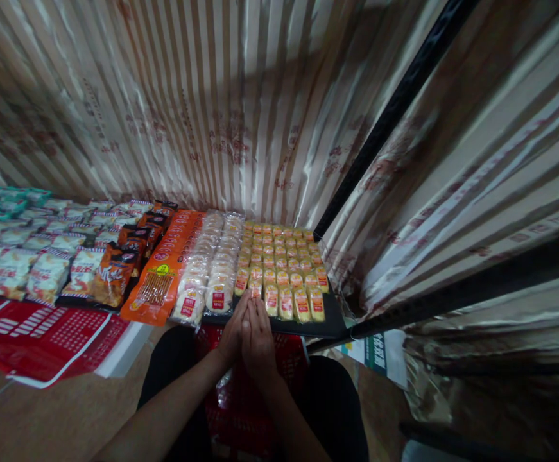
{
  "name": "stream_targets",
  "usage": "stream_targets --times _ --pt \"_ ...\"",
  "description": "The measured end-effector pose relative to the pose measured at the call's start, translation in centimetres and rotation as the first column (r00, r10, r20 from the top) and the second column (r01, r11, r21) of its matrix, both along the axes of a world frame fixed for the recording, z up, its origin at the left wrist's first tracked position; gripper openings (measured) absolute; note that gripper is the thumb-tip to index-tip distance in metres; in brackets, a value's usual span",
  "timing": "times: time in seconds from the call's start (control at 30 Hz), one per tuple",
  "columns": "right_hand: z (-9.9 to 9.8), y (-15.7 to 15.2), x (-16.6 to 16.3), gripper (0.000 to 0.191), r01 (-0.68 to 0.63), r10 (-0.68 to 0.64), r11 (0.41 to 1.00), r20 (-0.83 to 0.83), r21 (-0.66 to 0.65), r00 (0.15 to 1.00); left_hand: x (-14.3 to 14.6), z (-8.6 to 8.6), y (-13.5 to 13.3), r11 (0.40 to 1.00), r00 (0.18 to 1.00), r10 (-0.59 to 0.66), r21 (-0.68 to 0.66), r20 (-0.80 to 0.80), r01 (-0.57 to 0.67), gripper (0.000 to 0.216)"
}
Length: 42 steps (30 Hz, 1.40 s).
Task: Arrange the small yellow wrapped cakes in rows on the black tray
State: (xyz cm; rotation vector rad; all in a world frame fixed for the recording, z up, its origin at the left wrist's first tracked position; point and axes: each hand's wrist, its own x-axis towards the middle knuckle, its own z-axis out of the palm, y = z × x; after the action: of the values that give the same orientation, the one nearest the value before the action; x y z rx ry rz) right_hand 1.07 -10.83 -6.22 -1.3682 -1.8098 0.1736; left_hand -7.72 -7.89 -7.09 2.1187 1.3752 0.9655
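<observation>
My left hand [231, 335] and my right hand [258, 337] meet side by side at the front edge of a dark shelf [334, 317]. Their fingers are closed together, fingertips on a small yellow wrapped cake packet [255, 290] with a red and white label. The hands hide the lower part of that packet. To its right, several matching yellow packets [286, 301] stand in the front row, with more rows of the same packets [279, 247] behind. Left of my hands are two long clear packs of round white biscuits [219, 282].
Further left lie orange packs of stick snacks [151, 292], orange-brown bags [113, 273], white bags [51, 273] and green packets [0, 202]. Red bags [43, 333] hang below the shelf front. A black post [380, 128] rises at the right corner, before a pleated curtain [212, 96].
</observation>
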Motion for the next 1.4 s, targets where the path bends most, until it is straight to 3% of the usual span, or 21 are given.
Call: stream_targets --times 0.27,0.5,0.7,0.83,0.93,1.13,1.4 --pt "-0.2 0.3 -0.6 0.055 -0.01 0.009 0.999 -0.02 -0.032 1.0 -0.3 -0.3 0.0 1.0 1.0 -0.012 -0.012 0.0 0.011 0.058" --pt "0.6 -0.1 0.3 0.054 -0.026 0.025 0.999 0.024 0.046 0.999 -0.1 -1.2 0.2 0.983 0.982 0.045 0.185 -0.181 -0.011 0.055" --pt "2.2 0.2 3.5 0.054 0.147 -0.165 0.98 0.129 0.133 0.978 0.3 -0.4 0.0 0.923 0.938 0.132 0.384 -0.32 0.001 0.048" --pt "2.2 0.7 5.4 0.055 0.261 -0.296 0.949 0.213 0.176 0.931 0.8 0.1 0.1 0.847 0.933 0.213 0.531 -0.291 -0.029 0.043" --pt "1.9 1.0 6.0 0.057 0.303 -0.341 0.936 0.248 0.177 0.907 1.3 1.0 0.1 0.805 0.937 0.205 0.593 -0.283 0.003 0.04" --pt "0.9 0.9 6.0 0.058 0.253 -0.284 0.955 0.234 0.154 0.93 2.5 2.7 0.1 0.789 0.92 0.108 0.595 -0.376 0.151 0.034" --pt "-1.0 1.4 6.7 0.06 0.16 -0.197 0.973 0.239 0.165 0.951 3.0 2.9 1.4 0.774 0.927 0.105 0.615 -0.36 0.151 0.031"
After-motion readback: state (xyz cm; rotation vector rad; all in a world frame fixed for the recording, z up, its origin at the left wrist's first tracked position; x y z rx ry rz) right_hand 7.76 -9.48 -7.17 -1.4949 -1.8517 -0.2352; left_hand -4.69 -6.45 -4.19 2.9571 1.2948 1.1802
